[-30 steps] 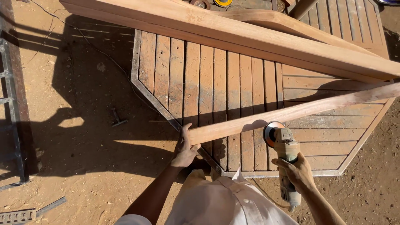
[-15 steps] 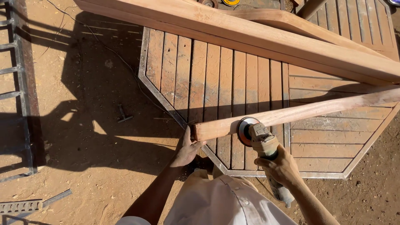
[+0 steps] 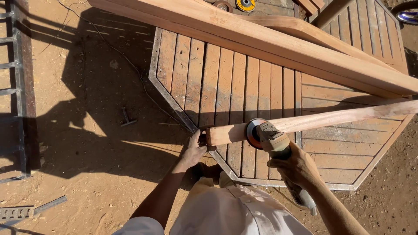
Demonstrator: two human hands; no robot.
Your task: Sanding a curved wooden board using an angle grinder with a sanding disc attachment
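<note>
Everything here is placed against the slatted wooden panel (image 3: 244, 87), a many-sided piece with a grey metal edge that lies flat on the sandy ground (image 3: 78, 165).

Far to the left of the panel, a grey metal frame (image 3: 19, 87) runs along the picture's edge, and a perforated metal strip (image 3: 26, 211) lies on the sand below it. Nearer the panel's left edge a small dark T-shaped tool (image 3: 127, 118) lies in shadow, and a thin cable (image 3: 117, 52) trails across the ground toward the panel's lower left corner.

At that corner the left hand (image 3: 193, 150) is clenched around the near end of a long wooden bar (image 3: 322, 119), fingers curled over the cut end. The bar stretches from there rightward and slightly up across the panel's lower half, raised above the slats.

Just right of the bar's held end, an angle grinder (image 3: 272, 141) presses its round disc (image 3: 252, 132) against the bar's near side. The right hand (image 3: 298, 167) is wrapped tight around the grinder's body, over the panel's lower edge.

Across the panel's top lies a broad, heavy wooden beam (image 3: 270, 41), slanting down to the right. Beyond it, above the panel's upper edge, sit a yellow round disc (image 3: 245, 5) and a darker round one (image 3: 223, 5). No packages, labels or signs can be made out.
</note>
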